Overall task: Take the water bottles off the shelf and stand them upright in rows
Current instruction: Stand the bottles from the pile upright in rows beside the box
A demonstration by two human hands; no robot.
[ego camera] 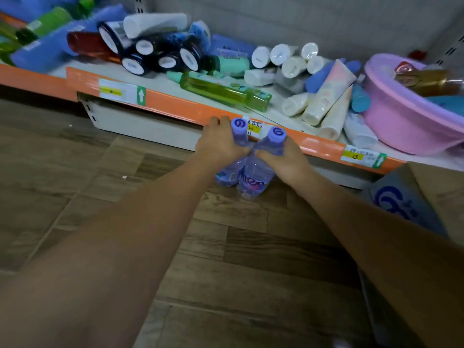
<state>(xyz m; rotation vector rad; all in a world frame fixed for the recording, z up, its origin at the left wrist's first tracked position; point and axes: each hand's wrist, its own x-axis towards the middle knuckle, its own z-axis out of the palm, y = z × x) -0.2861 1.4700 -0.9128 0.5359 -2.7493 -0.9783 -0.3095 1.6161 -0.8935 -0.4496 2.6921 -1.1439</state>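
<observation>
A person's 2 bare hands grip 2 purple-capped water bottles just in front of a low shop shelf point(175, 102) with an orange edge. The left hand point(219, 144) curls its fingers round the neck of the left bottle point(232, 172), whose cap stands just beside the knuckles. The right hand point(286, 159) wraps the shoulder of the right bottle point(254, 177), thumb pressed across its front. Both bottles stand roughly upright, tilted a little, touching each other low down, above the wood-pattern floor point(75, 172); whether their bases rest on it cannot be told.

On the shelf behind lies a jumble of goods: dark round jars point(160, 55) at far left, a green bottle point(226, 92) on its side near the middle, white and cream tubes point(324, 104) heaped to the right, and a pink basin point(401, 121) at the far right. A yellow price tag point(253, 128) shows between the 2 caps. A cardboard box point(426, 197) with blue print sits on the right, beside the right forearm.
</observation>
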